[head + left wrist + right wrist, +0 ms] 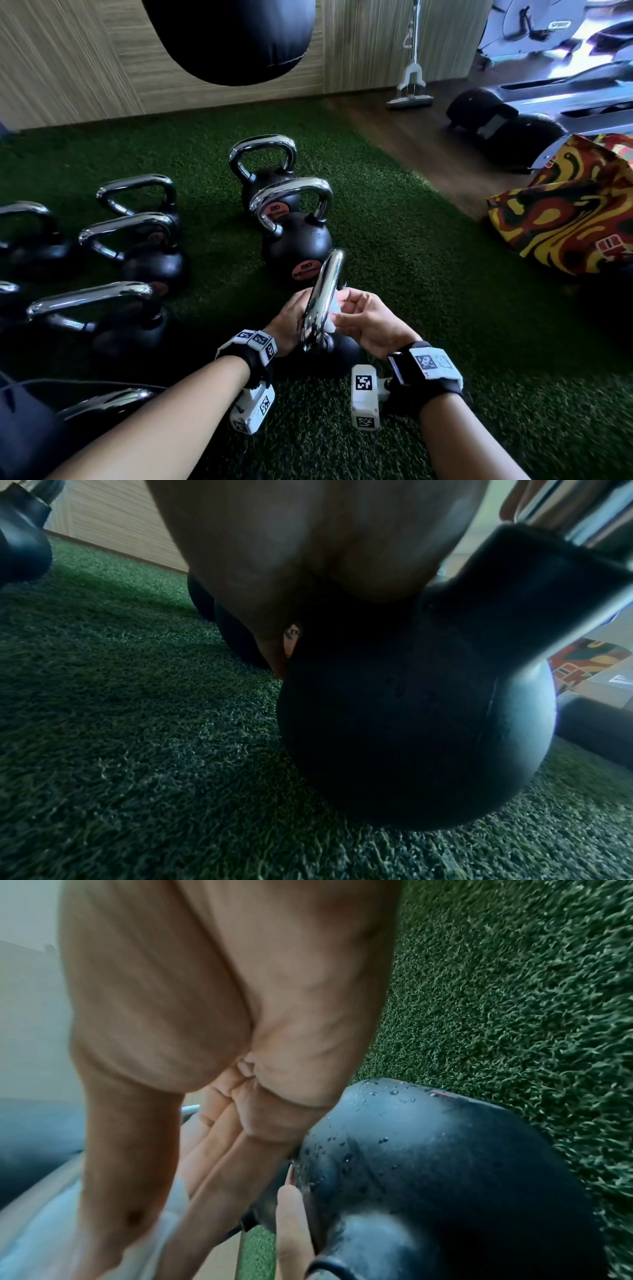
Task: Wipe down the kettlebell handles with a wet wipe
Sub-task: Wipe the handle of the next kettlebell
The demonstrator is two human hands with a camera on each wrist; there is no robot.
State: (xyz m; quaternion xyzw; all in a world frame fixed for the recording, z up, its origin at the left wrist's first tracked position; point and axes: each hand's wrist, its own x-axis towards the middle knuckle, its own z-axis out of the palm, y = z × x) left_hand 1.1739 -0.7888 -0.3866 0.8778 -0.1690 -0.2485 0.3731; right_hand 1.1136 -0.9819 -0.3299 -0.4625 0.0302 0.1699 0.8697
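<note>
A floor of green artificial turf (394, 240) was seen under everything, bounded at the back by a wood-grain wall (68, 61). Left of the nearest kettlebell (322, 346), a cluster of black kettlebells with chrome handles (137, 236) was ranged on the turf. Above and behind it, the rounded base of a black punching bag (236, 41) was hung before the wall. Just beyond the nearest kettlebell, two more kettlebells (294, 240) were stood one behind the other.

The nearest kettlebell was set on the turf, its chrome handle (323, 294) turned edge-on to the head camera. The left hand (291, 322) was curled against the handle's left side; whether it was gripped could not be told. A white wet wipe (334, 308) was pinched in the curled fingers of the right hand (363, 318) and pressed to the handle's right side. In the right wrist view, water droplets were seen on the black body (428, 1150).

Right of that kettlebell the turf was ended by a dark wooden floor (411, 137), where a mop (411, 85) was leaned at the wall. Further right, pale exercise machines (548, 51) and a patterned red and yellow bag (565, 212) were seen.
</note>
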